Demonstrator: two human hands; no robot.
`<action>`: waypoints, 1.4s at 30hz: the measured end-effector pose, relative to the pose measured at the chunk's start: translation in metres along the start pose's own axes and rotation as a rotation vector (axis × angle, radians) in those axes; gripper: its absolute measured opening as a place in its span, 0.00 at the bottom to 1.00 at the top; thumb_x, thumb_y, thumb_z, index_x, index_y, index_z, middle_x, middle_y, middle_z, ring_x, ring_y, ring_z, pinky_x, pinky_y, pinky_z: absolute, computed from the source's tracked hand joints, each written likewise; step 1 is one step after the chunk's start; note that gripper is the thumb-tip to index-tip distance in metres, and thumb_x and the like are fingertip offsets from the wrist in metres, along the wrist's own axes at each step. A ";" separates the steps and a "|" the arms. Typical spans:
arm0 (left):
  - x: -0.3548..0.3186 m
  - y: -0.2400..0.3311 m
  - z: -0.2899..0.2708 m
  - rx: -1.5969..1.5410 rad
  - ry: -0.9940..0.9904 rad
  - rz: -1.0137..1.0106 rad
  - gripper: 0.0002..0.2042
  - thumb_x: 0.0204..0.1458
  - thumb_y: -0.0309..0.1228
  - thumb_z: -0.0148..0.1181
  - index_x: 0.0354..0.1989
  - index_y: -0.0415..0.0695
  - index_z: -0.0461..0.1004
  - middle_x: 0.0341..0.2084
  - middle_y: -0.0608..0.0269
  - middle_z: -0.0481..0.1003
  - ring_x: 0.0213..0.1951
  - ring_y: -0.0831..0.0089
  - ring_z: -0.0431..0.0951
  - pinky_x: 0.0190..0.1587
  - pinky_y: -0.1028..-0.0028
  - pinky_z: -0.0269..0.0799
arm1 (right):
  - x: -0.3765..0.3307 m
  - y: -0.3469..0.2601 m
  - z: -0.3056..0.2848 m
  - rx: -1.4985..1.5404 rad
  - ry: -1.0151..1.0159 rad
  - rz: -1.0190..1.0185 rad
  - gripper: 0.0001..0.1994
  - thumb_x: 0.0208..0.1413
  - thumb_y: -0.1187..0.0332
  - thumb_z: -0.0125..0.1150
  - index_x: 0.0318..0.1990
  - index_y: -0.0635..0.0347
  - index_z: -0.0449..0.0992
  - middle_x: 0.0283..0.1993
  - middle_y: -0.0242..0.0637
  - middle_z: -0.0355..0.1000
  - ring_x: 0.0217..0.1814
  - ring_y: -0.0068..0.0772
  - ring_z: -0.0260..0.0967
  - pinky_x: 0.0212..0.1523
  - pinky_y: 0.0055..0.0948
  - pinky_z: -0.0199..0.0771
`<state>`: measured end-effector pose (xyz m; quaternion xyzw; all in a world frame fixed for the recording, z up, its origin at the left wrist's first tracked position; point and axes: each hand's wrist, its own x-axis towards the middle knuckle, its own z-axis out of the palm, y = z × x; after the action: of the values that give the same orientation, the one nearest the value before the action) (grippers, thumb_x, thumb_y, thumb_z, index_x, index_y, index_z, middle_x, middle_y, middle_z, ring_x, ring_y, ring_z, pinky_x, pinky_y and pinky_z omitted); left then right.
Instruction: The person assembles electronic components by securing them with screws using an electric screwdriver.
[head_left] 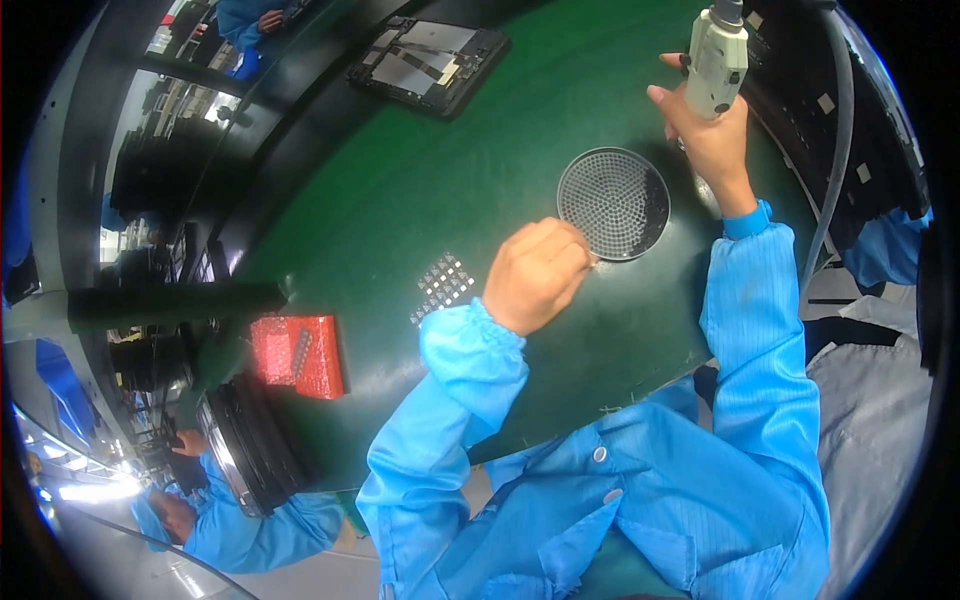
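Note:
My right hand [716,145] is around a pale, cream-coloured electric screwdriver [716,65] at the upper right, with its thumb and a finger sticking out to the left of the body. Closer to me, my left hand [540,272] is closed, its fingertips pinched together at the lower left rim of a round dish [608,200]. Whatever is between those fingertips is too small to make out. The dish has a gridded floor, with a heap of tiny dark pieces along its right side. Left of my left hand lies a patch of small silvery and dark parts [443,286] in rows.
An opened flat device [425,62] lies at the far side of the green table [400,190]. A red bubble-wrap pouch [318,357] and a stack of black panels [250,445] are at left, near a co-worker in blue [260,520]. A grey cable [838,140] hangs at right, beside dark panels.

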<state>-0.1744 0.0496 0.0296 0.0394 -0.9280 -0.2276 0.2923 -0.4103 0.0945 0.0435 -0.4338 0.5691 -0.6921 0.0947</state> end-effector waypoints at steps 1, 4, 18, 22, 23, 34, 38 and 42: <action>0.002 0.004 0.007 0.017 0.034 0.015 0.08 0.30 0.18 0.63 0.21 0.40 0.71 0.23 0.62 0.73 0.28 0.66 0.74 0.29 0.71 0.71 | 0.001 -0.001 0.000 -0.003 -0.004 0.000 0.18 0.44 0.70 0.67 0.44 0.65 0.72 0.17 0.24 0.66 0.16 0.13 0.61 0.17 0.15 0.61; 0.005 0.032 0.032 -0.010 0.118 -0.071 0.08 0.31 0.19 0.64 0.21 0.42 0.71 0.23 0.63 0.73 0.29 0.67 0.74 0.28 0.72 0.70 | 0.006 -0.014 -0.001 -0.146 -0.052 -0.045 0.19 0.45 0.75 0.65 0.45 0.69 0.69 0.16 0.25 0.64 0.16 0.14 0.59 0.17 0.16 0.57; 0.014 0.048 0.043 0.083 -0.032 -0.304 0.09 0.50 0.31 0.51 0.32 0.36 0.70 0.47 0.42 0.69 0.57 0.51 0.62 0.59 0.40 0.38 | -0.004 -0.040 0.007 0.103 -0.089 -0.079 0.18 0.44 0.78 0.63 0.45 0.71 0.69 0.15 0.28 0.65 0.15 0.17 0.62 0.15 0.16 0.60; 0.017 0.045 0.040 -0.011 0.101 -0.231 0.08 0.50 0.29 0.50 0.31 0.35 0.69 0.47 0.42 0.68 0.54 0.49 0.64 0.59 0.42 0.43 | -0.008 -0.043 0.011 0.176 -0.117 -0.030 0.19 0.44 0.79 0.63 0.45 0.73 0.68 0.15 0.29 0.65 0.15 0.18 0.62 0.15 0.16 0.60; 0.020 0.038 0.037 0.049 0.097 -0.275 0.09 0.50 0.29 0.50 0.31 0.34 0.70 0.47 0.41 0.67 0.55 0.48 0.63 0.59 0.44 0.43 | -0.010 -0.044 0.013 0.191 -0.122 -0.020 0.19 0.44 0.79 0.63 0.46 0.73 0.67 0.15 0.30 0.66 0.15 0.18 0.62 0.15 0.17 0.60; 0.007 0.047 0.031 0.016 0.088 -0.153 0.05 0.47 0.28 0.56 0.27 0.39 0.71 0.45 0.48 0.70 0.53 0.55 0.66 0.59 0.48 0.47 | -0.016 -0.051 0.025 0.336 -0.213 0.036 0.21 0.45 0.80 0.61 0.48 0.74 0.65 0.16 0.32 0.66 0.15 0.20 0.62 0.15 0.18 0.60; -0.009 0.025 0.028 0.040 0.125 -0.167 0.05 0.43 0.25 0.60 0.27 0.39 0.71 0.38 0.51 0.73 0.47 0.58 0.72 0.53 0.58 0.61 | -0.019 -0.051 0.031 0.396 -0.235 0.065 0.19 0.45 0.81 0.60 0.46 0.73 0.66 0.16 0.33 0.66 0.14 0.21 0.62 0.15 0.19 0.61; -0.010 0.045 0.043 0.025 0.159 -0.064 0.07 0.42 0.25 0.61 0.27 0.37 0.71 0.36 0.49 0.74 0.42 0.56 0.75 0.49 0.60 0.67 | -0.024 -0.051 0.043 0.512 -0.236 0.090 0.15 0.45 0.82 0.60 0.42 0.71 0.66 0.17 0.33 0.66 0.14 0.22 0.62 0.14 0.20 0.62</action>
<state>-0.1878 0.1093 0.0133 0.0905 -0.9029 -0.2215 0.3570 -0.3466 0.0960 0.0746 -0.4475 0.3797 -0.7532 0.2972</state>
